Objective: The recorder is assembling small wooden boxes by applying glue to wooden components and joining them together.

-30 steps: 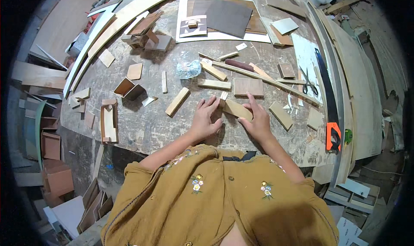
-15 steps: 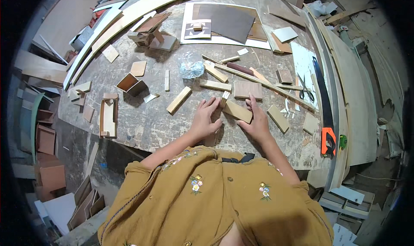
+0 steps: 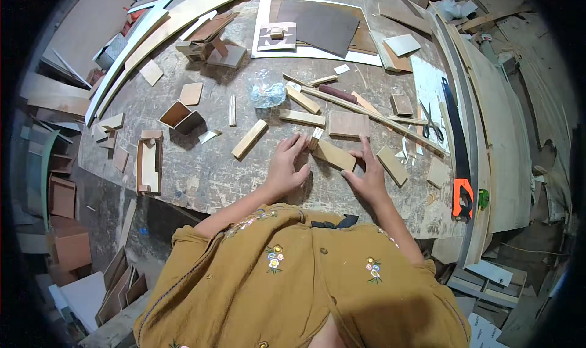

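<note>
Wooden block (image 3: 334, 155), right hand (image 3: 371, 178) at its end

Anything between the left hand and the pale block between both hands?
Yes: a small wooden piece sits between the left hand and the left end of the pale block. Nothing visible blocks the right hand.
</note>
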`<state>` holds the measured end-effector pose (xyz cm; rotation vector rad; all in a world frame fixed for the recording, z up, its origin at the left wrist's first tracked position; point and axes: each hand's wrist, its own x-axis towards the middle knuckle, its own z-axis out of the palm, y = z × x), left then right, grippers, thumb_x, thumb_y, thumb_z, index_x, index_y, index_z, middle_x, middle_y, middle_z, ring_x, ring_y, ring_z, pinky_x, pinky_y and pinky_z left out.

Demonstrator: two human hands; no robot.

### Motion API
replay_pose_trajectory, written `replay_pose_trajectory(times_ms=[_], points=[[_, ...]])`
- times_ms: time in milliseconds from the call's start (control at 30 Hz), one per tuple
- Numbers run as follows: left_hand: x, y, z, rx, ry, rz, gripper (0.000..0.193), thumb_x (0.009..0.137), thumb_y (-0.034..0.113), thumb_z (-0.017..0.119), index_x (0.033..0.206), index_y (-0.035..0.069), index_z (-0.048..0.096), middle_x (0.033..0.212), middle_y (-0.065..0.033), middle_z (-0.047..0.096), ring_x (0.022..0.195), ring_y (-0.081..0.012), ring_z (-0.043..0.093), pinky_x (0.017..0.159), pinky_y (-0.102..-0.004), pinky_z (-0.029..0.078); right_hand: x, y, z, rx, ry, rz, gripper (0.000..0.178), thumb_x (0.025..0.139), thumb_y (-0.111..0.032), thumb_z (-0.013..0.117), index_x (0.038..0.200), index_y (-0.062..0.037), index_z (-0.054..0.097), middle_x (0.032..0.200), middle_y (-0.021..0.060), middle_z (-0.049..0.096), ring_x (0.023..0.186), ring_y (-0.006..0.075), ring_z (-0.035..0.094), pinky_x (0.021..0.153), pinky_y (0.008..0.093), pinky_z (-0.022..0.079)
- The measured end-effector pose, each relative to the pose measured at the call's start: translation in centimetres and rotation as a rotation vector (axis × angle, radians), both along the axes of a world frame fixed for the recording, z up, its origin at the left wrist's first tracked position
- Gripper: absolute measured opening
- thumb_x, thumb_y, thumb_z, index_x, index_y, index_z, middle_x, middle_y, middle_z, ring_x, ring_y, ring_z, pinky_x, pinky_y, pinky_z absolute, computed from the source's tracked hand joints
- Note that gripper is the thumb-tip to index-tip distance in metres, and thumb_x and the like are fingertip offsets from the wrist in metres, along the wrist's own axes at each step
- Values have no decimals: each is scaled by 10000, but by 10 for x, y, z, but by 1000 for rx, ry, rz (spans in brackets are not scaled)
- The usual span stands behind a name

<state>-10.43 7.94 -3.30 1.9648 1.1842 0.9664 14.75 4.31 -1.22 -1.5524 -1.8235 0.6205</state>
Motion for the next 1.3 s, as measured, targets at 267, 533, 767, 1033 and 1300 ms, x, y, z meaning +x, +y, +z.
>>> replay_pose_trajectory(times_ms=[267,533,767,1033,1300], points=[[-1,2,-6,48,37,-15,733,699,200,666,1392,61,470,1374,-273,477,1275,-436,444,1135,-489,279,-2,5,7,-41,32,-15,1029,633,-110,833,1500,-137,281,1024,109,689,964,323,636,863,402,519],[1,0,-2,92,100,-34,723,689,214,667,1360,15,488,1325,-269,522,1266,-383,480,1120,-481,304,-4,6,16,-31,-63,15,993,638,-107,823,1491,-150,316,1020,126,694,942,324,629,845,413,503],[3,0,-4,99,78,-26,741,681,225,664,1363,7,475,1295,-271,539,1236,-381,500,1113,-498,303,-2,4,9,-77,12,1,998,641,-103,822,1493,-128,304,1049,123,697,997,339,616,889,421,480],[-2,-3,4,10,-52,-22,682,699,118,645,1356,20,492,1278,-249,556,1254,-384,487,1082,-463,361,-2,3,0,15,-19,67,1090,626,-170,824,1518,-101,202,1401,204,475,1231,372,502,1034,446,403],[-54,41,28,304,-11,376,748,693,153,703,1392,52,457,1357,-221,485,1296,-380,434,1084,-449,355,20,0,16,-8,303,-200,976,712,-58,729,1533,-120,205,1471,124,411,1314,256,427,1000,391,396]])
